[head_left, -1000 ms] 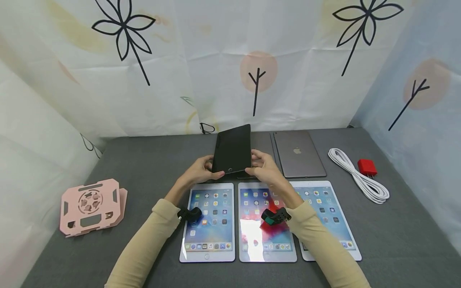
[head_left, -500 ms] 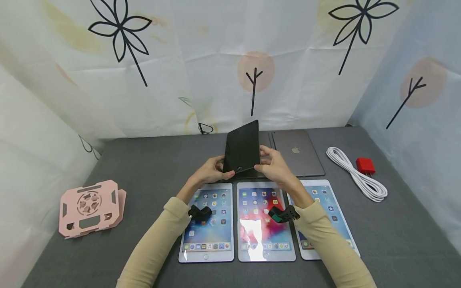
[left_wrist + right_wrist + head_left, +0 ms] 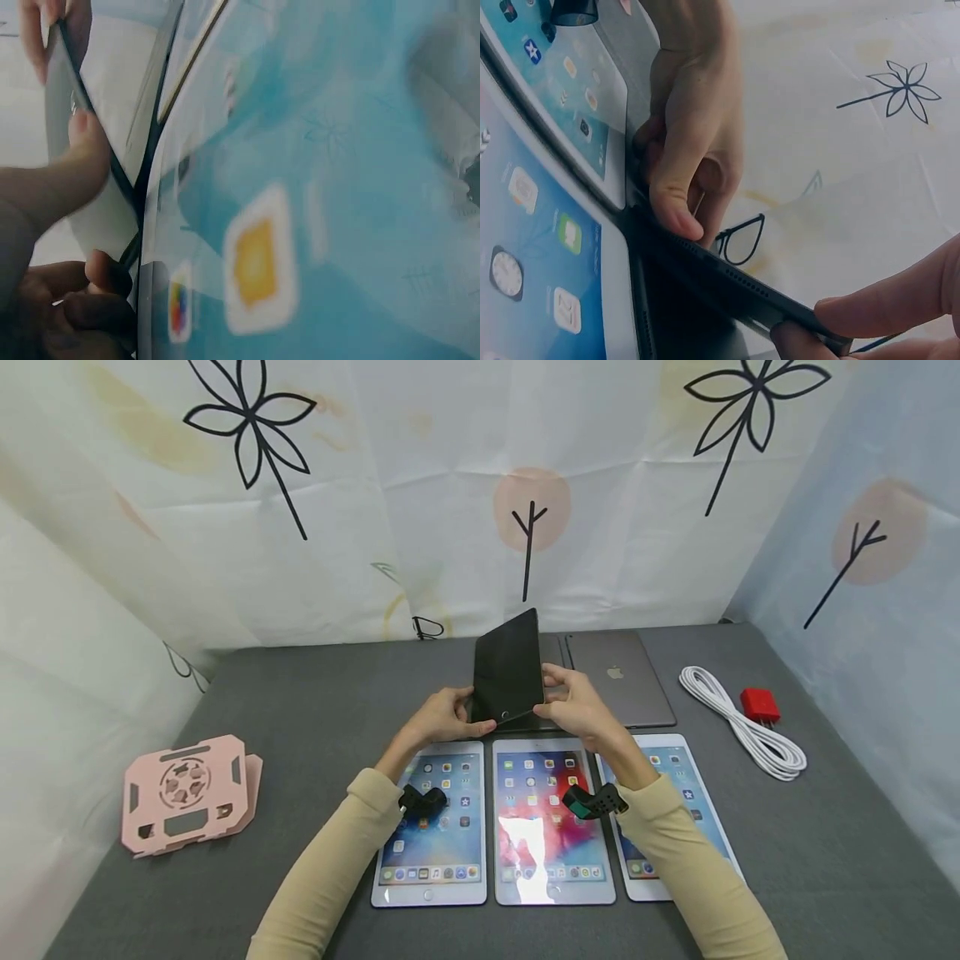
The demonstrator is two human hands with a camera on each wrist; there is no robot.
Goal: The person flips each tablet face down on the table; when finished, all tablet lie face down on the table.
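Observation:
A tablet with a dark, black-framed screen point(image 3: 507, 664) is held tilted up over the back of the table, its home button toward me. My left hand point(image 3: 444, 718) grips its lower left corner, thumb along the front edge. At the lower right corner, my right hand point(image 3: 581, 703) pinches it between thumb and fingers. The right wrist view shows the tablet's speaker-hole edge point(image 3: 742, 281) between the two hands. Beneath it lies a grey tablet point(image 3: 552, 650), mostly hidden. Whether the two touch I cannot tell.
Three white tablets with lit screens, the left point(image 3: 429, 893), middle point(image 3: 555, 893) and right point(image 3: 693, 785), lie in front. Another grey tablet point(image 3: 618, 681) lies face down at the back. A white coiled cable point(image 3: 742, 722), red charger point(image 3: 761, 704) and pink stand point(image 3: 187, 797) flank them.
Both hands have carried the dark tablet to the right, over the grey one, mostly in the first half second. Since then it has shifted only slightly right.

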